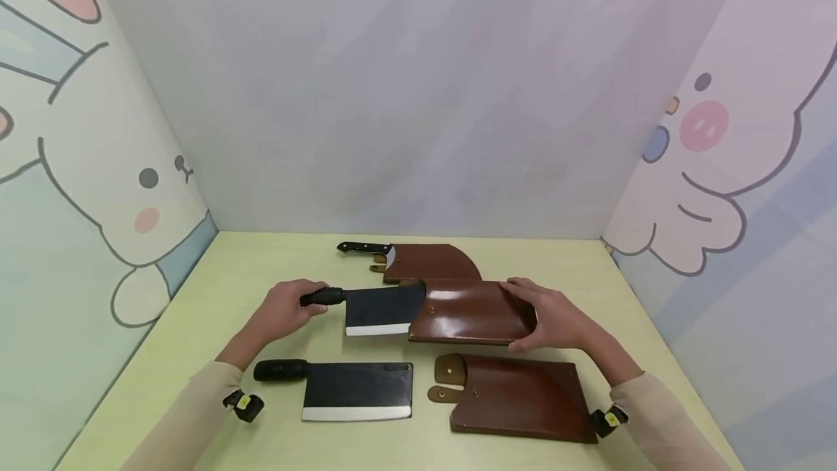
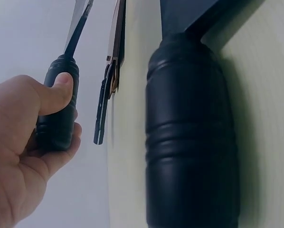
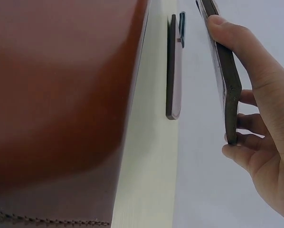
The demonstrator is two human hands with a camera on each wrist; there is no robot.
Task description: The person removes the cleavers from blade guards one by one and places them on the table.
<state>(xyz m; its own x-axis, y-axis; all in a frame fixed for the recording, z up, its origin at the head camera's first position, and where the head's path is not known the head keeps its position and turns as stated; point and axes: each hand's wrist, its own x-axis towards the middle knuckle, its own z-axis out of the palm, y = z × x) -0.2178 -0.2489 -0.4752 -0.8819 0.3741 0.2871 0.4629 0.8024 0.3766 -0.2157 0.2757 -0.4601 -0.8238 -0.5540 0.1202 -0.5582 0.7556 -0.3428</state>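
My left hand (image 1: 288,309) grips the black handle of a cleaver (image 1: 375,309) in the middle of the head view. The far end of its dark blade is hidden inside a brown leather sheath (image 1: 474,311). At the sheath's right end, my right hand (image 1: 554,317) holds it between thumb and fingers. Both cleaver and sheath are raised off the table. In the left wrist view the thumb lies along the ridged handle (image 2: 59,121). The right wrist view shows the fingers pinching the edges of the sheath (image 3: 230,90).
A second cleaver (image 1: 358,387) lies bare at the front, with another brown sheath (image 1: 523,398) and its loose straps to the right. Behind, a black-handled knife (image 1: 362,248) sits in a rounded brown sheath (image 1: 431,262). Walls (image 1: 405,93) enclose the table (image 1: 176,362) at back and sides.
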